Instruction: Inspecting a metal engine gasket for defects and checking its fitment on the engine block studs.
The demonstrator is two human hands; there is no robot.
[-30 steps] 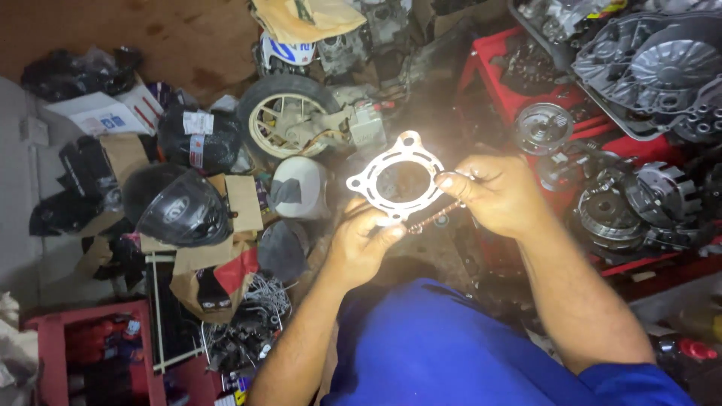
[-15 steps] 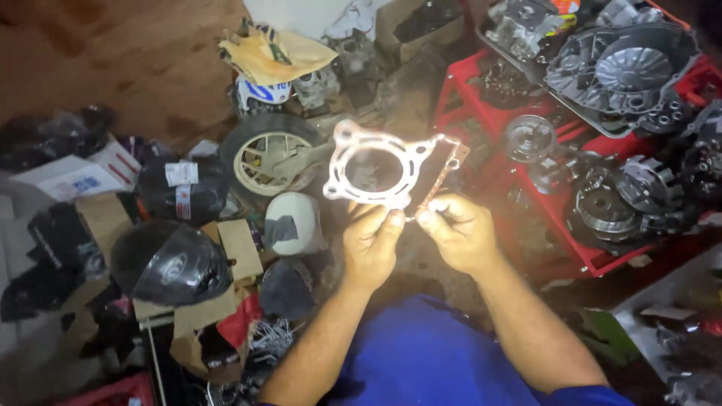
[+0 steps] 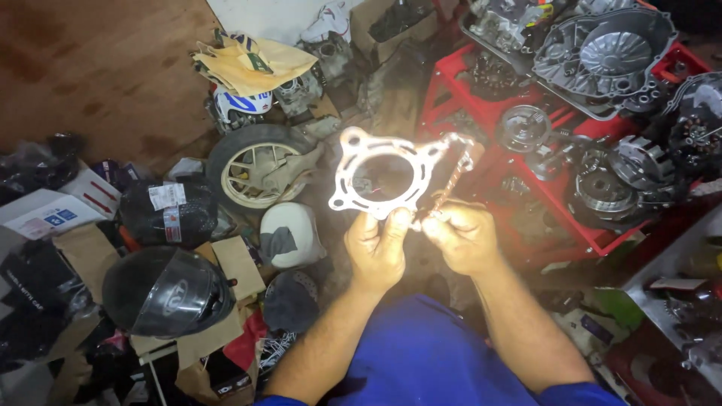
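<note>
Both hands raise gasket [image 3: 391, 177] upright, face seemingly toward camera.

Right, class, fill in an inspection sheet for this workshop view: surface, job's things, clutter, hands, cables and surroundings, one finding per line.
Surface: brown floor, mostly buried under parts.
Job's things: pale flat metal gasket with a large round hole, held up in bright light; thin copper-coloured rod beside it.
Clutter: black helmet with visor, small spoked wheel with tyre, white rounded cover, cardboard pieces.
Hands: left hand pinches the gasket's lower edge; right hand grips the rod's lower end.
Cables: thin wire bundle on the floor.
Surroundings: red crates of grey engine covers and round metal parts.
</note>
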